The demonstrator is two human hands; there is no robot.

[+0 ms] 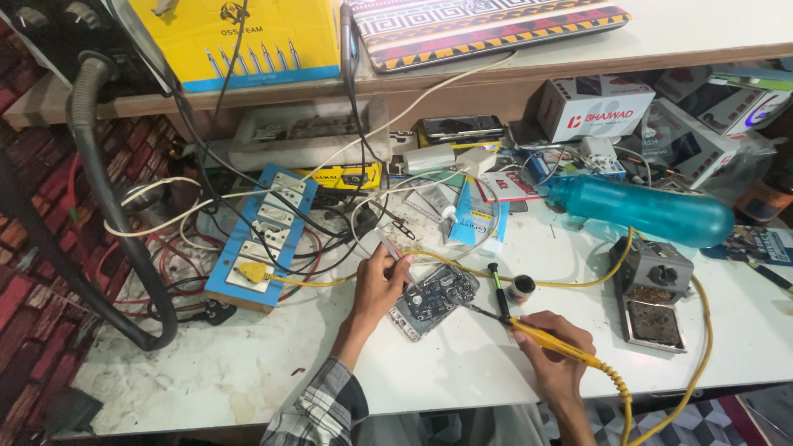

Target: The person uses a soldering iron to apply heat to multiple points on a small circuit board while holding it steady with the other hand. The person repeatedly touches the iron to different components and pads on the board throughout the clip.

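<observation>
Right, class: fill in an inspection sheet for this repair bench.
Surface: white worktop, stained.
Job's things: opened phone showing its circuit board; yellow soldering iron; tweezers.
Clutter: teal bottle, soldering stand, small boxes.
Grippers: left hand holds the tweezers at the phone; right hand holds the iron.
Cables: yellow cord, tangled leads at blue socket board.
Surroundings: shelf above, black hose.
</observation>
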